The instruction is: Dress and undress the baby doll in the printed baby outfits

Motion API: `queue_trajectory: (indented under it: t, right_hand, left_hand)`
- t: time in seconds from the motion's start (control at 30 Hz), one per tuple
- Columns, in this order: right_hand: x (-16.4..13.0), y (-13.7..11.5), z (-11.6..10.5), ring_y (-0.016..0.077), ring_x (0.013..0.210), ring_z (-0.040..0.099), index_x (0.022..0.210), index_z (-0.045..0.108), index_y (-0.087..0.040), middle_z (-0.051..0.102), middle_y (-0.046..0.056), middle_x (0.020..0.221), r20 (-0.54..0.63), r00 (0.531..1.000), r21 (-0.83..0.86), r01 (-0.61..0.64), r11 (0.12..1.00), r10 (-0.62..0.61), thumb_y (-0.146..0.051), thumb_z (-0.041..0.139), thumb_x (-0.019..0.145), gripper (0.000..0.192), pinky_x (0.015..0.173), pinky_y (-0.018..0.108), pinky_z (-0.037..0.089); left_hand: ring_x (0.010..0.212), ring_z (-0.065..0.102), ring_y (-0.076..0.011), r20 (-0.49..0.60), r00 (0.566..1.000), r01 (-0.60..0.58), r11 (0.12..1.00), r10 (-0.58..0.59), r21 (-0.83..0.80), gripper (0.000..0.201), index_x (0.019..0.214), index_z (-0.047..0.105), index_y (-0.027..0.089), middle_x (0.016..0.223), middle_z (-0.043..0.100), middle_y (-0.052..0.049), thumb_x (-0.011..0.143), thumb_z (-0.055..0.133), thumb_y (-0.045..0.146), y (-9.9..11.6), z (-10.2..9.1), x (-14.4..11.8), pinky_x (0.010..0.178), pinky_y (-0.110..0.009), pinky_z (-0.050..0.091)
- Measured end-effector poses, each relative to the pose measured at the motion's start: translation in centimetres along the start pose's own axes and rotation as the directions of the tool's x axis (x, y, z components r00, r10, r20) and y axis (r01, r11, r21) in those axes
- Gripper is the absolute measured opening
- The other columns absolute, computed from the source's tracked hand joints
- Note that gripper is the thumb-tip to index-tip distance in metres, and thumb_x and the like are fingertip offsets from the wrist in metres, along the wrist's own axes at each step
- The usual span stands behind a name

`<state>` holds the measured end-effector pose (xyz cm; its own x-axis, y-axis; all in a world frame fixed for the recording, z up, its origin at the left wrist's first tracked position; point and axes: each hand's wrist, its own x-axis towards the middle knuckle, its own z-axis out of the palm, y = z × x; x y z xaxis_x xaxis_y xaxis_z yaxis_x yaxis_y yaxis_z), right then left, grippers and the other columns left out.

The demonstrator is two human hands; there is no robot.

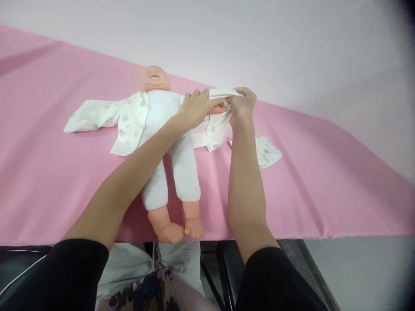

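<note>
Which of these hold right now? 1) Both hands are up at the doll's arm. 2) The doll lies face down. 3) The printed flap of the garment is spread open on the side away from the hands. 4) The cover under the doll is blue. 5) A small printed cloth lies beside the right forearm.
1) True: the left hand and right hand both grip the white sleeve around the arm of the soft-bodied plastic baby doll.
2) False: it lies face up.
3) True: the printed white garment flap is spread flat.
4) False: the cloth cover is pink.
5) True: the small printed white cloth lies there.
</note>
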<state>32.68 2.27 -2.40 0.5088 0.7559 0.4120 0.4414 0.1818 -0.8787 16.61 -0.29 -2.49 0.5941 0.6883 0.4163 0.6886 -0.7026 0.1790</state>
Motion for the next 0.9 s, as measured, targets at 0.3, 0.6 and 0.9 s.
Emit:
queue_trajectory:
  t: [0.3,0.6,0.9]
  right_hand:
    - [-1.5,-2.6,-1.3,0.0168,0.078,0.057,0.068,0.054,-0.023,0.063,-0.001,0.076,0.1,0.962,-0.143,0.266,0.953,-0.254,-0.005,0.048,0.066,0.019,0.076,0.031,0.048]
    - [-2.9,-4.7,-1.2,0.0193,0.073,0.057,0.059,0.05,-0.021,0.055,0.0,0.067,0.203,0.918,-0.386,0.395,0.834,-0.341,0.002,0.04,0.056,0.026,0.07,0.031,0.049]
    - [-2.8,-4.4,-1.6,0.0193,0.077,0.06,0.064,0.055,-0.019,0.06,0.002,0.071,0.202,0.927,-0.346,0.369,0.863,-0.315,-0.003,0.043,0.063,0.02,0.072,0.032,0.05]
  left_hand:
    - [0.114,0.049,-0.0297,-0.054,0.992,0.121,0.99,-0.117,0.078,0.047,0.133,0.048,0.035,0.122,0.053,-0.011,0.094,0.034,0.013,1.1,-0.3,0.1,0.093,-0.046,0.037]
    - [0.117,0.046,-0.0298,-0.086,0.973,0.218,0.974,-0.213,0.059,0.035,0.124,0.054,0.029,0.12,0.053,-0.011,0.094,0.038,0.018,1.3,0.9,0.5,0.096,-0.045,0.033]
    - [0.115,0.047,-0.03,-0.062,0.967,0.254,0.96,-0.249,0.114,0.033,0.122,0.056,0.028,0.122,0.054,-0.011,0.095,0.037,0.026,1.2,0.7,0.2,0.095,-0.045,0.033]
